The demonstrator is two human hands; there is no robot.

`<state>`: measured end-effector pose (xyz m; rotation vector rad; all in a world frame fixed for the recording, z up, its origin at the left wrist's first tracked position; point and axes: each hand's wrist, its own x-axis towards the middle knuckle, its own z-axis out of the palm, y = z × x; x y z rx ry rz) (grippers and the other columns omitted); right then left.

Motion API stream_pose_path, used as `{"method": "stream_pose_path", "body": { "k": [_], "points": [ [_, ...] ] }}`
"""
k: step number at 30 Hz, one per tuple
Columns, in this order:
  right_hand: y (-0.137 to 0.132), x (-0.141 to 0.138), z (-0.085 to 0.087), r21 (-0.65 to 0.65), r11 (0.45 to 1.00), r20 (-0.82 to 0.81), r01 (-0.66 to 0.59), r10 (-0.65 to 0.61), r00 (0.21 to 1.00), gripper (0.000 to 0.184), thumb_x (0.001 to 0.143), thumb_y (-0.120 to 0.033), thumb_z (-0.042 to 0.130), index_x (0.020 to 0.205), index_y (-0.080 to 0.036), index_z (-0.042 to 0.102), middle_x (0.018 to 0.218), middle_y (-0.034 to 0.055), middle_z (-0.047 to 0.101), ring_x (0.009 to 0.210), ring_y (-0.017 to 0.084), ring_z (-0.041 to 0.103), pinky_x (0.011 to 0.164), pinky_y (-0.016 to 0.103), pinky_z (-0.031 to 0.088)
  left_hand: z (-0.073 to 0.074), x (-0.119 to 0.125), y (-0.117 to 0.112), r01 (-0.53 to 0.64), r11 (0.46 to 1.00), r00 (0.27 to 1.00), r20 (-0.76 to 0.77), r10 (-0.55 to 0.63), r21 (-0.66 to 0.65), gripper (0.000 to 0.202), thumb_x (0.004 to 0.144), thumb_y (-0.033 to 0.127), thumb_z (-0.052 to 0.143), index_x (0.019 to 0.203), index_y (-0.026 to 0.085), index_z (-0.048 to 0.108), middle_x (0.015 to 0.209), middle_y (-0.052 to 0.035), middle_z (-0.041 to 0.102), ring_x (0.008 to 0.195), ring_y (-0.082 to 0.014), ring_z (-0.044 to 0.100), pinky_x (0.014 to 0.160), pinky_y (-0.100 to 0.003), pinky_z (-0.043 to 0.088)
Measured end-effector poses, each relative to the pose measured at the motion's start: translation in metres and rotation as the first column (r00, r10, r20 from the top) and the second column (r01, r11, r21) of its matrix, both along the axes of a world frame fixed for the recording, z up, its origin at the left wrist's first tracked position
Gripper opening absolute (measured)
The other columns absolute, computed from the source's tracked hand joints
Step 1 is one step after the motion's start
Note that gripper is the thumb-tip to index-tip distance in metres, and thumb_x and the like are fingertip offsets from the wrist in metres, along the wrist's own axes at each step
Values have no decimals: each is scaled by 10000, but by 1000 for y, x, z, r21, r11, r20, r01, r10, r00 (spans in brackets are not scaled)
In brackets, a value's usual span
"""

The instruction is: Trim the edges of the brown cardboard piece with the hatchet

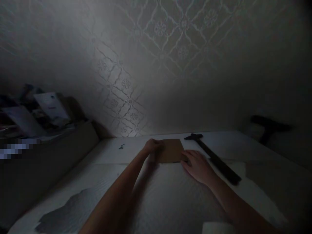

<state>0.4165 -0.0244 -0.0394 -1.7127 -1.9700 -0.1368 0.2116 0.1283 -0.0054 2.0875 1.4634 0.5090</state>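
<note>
The scene is very dim. A small flat brown board [172, 150] lies on a white table [156, 201] near the wall. My left hand [153, 146] rests on the board's left edge with its fingers curled over it. My right hand [198, 165] lies at the board's right near corner, fingers stretched flat and touching the edge. A dark hammer [214, 159] lies just right of my right hand, its head toward the wall.
Small dark bits, perhaps nails [121, 146], lie on the table left of the board. A cluttered shelf with papers [46, 110] stands at the left. A dark object [269, 126] sits at the far right. Patterned wallpaper [170, 48] backs the table.
</note>
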Motion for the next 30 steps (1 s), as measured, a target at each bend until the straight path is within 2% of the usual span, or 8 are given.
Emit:
{"method": "stream_pose_path", "body": {
  "k": [5, 11, 16, 25, 30],
  "points": [
    [0, 0, -1, 15, 1000, -3, 5, -5, 1000, 374, 874, -315, 473, 1158, -142, 642, 1176, 136, 650, 1104, 265, 564, 962, 392, 426, -1, -3, 2, 25, 999, 1000, -2, -25, -21, 330, 710, 455, 631, 675, 143, 732, 566, -19, 630, 648, -184, 600, 595, -247, 447],
    [-1, -1, 1, 4, 1000, -6, 16, -16, 1000, 379, 876, -317, 482, 1171, -141, 642, 1189, 141, 641, 1107, 261, 568, 973, 381, 417, -3, -4, 3, 75, 997, 997, -32, -75, 17, 302, 713, 421, 612, 671, 141, 719, 603, -15, 633, 684, -184, 602, 631, -248, 453],
    [0, -1, 0, -5, 1000, -17, 14, -14, 1000, 390, 871, -317, 480, 1171, -125, 640, 1196, 144, 638, 1120, 272, 555, 976, 396, 414, -4, -4, -1, 102, 995, 995, 16, -102, 19, 286, 709, 398, 610, 703, 133, 715, 645, -9, 641, 721, -187, 611, 661, -249, 469],
    [2, 0, -2, 3, 1000, -4, 2, -2, 1000, 398, 877, -328, 472, 1171, -118, 638, 1191, 145, 643, 1116, 274, 558, 986, 401, 410, -5, -2, -12, -1, 1000, 996, 88, 2, -11, 263, 700, 409, 650, 735, 156, 712, 652, -13, 659, 732, -193, 634, 636, -241, 494],
    [3, 0, -3, 11, 1000, -8, 1, -1, 1000, 381, 876, -311, 476, 1174, -135, 636, 1185, 136, 647, 1115, 263, 563, 978, 394, 417, -6, -1, -17, -2, 1000, 991, 132, 4, -17, 243, 717, 393, 651, 712, 154, 693, 694, -30, 674, 754, -198, 643, 662, -255, 505]
  ]
}}
